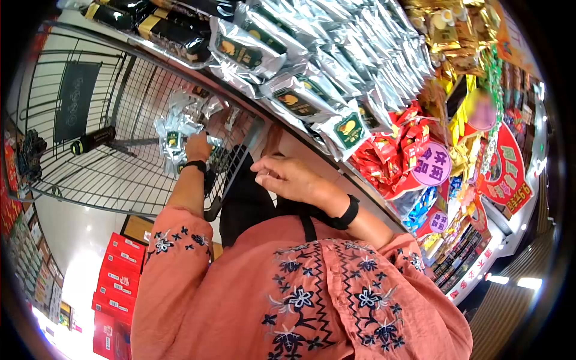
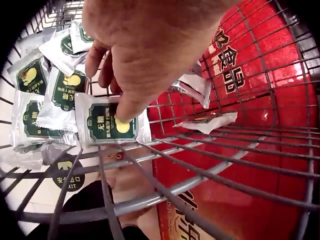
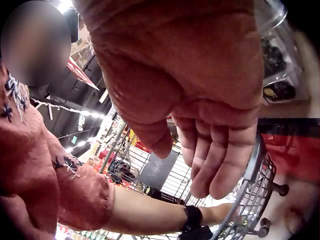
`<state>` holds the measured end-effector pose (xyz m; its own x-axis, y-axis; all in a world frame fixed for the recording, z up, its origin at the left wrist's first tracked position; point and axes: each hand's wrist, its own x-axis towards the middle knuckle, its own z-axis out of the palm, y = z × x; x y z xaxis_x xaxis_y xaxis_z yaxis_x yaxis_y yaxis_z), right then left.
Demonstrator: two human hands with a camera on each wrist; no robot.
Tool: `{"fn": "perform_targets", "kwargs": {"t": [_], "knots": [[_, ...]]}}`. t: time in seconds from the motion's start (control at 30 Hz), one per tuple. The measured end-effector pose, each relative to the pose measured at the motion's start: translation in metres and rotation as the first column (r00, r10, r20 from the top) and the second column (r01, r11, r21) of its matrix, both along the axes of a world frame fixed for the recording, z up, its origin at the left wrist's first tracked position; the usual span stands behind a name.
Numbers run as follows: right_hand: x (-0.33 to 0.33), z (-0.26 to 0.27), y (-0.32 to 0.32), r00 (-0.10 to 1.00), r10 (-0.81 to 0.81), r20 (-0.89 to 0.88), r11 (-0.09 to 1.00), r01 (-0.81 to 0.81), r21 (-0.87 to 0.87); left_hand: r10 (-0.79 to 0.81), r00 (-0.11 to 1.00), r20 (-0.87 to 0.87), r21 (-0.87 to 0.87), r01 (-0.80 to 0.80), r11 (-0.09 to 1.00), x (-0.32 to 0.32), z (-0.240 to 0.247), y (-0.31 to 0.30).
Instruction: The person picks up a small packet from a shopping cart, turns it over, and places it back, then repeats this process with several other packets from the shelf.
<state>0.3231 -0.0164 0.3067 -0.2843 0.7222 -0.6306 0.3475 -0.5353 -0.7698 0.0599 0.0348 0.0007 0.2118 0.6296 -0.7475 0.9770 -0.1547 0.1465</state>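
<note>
My left hand [image 1: 198, 147] reaches down into the wire shopping cart [image 1: 54, 111], among silver foil packets with dark green labels. In the left wrist view, the thumb of my left hand [image 2: 150, 55] lies across the face of one silver packet [image 2: 95, 131], fingertips at its top edge; I pinch it there. Several similar packets [image 2: 62, 95] overlap just beside it. My right hand [image 1: 294, 180] hovers before my body near the cart's edge, fingers loosely bent, holding nothing. The right wrist view shows the empty palm of my right hand [image 3: 185, 85].
A shelf heaped with silver packets [image 1: 306, 96] runs along the cart's far side. Red packets [image 1: 390, 150] and gold packets [image 1: 447, 30] lie further right. A dark cylindrical item [image 1: 93, 140] rests in the cart. Red boxes [image 1: 117, 276] are stacked at lower left.
</note>
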Motion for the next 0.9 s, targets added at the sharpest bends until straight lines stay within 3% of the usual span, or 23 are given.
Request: {"fn": "perform_targets", "kwargs": {"t": [0.07, 0.1, 0.17, 0.27, 0.3, 0.37, 0.4, 0.43, 0.5, 0.57, 0.63, 0.77, 0.9], "knots": [[0.002, 0.002, -0.002, 1.0, 0.025, 0.001, 0.999, -0.025, 0.027, -0.047, 0.999, 0.011, 0.001, 0.047, 0.999, -0.002, 0.006, 0.003], [0.003, 0.003, -0.003, 0.999, 0.034, -0.003, 0.998, -0.034, 0.061, -0.001, 0.995, 0.1, -0.098, 0.011, 0.995, -0.006, 0.004, 0.009], [0.005, 0.004, -0.006, 0.998, 0.061, -0.013, 0.991, -0.059, 0.116, 0.108, 0.987, 0.115, -0.126, -0.093, 0.988, -0.01, 0.003, 0.004], [0.012, 0.012, -0.005, 0.993, 0.116, -0.023, 0.976, -0.11, 0.189, 0.252, 0.957, 0.146, -0.022, -0.251, 0.968, -0.018, 0.022, 0.0], [0.017, 0.021, -0.003, 0.99, 0.136, -0.023, 0.969, -0.128, 0.213, 0.222, 0.942, 0.251, 0.069, -0.246, 0.967, -0.035, 0.001, -0.005], [0.028, 0.038, -0.005, 0.986, 0.161, -0.047, 0.958, -0.145, 0.246, 0.286, 0.881, 0.376, 0.086, -0.341, 0.936, -0.05, 0.009, 0.008], [0.035, 0.044, -0.006, 0.984, 0.163, -0.071, 0.956, -0.14, 0.256, 0.689, 0.646, 0.329, -0.244, -0.646, 0.723, -0.025, 0.106, 0.022], [0.042, 0.051, -0.007, 0.982, 0.16, -0.099, 0.955, -0.128, 0.267, 0.743, 0.525, 0.416, -0.295, -0.695, 0.656, -0.024, 0.14, 0.026], [0.061, 0.074, -0.01, 0.982, 0.15, -0.111, 0.953, -0.114, 0.28, 0.8, 0.238, 0.55, -0.492, -0.682, 0.541, -0.011, 0.228, 0.031], [0.078, 0.084, -0.017, 0.984, 0.051, -0.17, 0.972, -0.01, 0.234, 0.748, 0.124, 0.653, -0.522, -0.641, 0.562, 0.015, 0.307, 0.029], [0.093, 0.103, -0.023, 0.955, -0.129, -0.267, 0.991, 0.136, 0.005, 0.694, -0.063, 0.717, -0.585, -0.596, 0.55, 0.055, 0.367, 0.017], [0.114, 0.107, -0.031, 0.887, -0.268, -0.376, 0.944, 0.319, 0.08, 0.618, -0.077, 0.782, -0.565, -0.506, 0.652, 0.134, 0.412, 0.0], [0.13, 0.103, -0.035, 0.83, -0.395, -0.395, 0.893, 0.447, 0.047, 0.632, -0.047, 0.774, -0.576, -0.466, 0.671, 0.184, 0.404, -0.007]]}}
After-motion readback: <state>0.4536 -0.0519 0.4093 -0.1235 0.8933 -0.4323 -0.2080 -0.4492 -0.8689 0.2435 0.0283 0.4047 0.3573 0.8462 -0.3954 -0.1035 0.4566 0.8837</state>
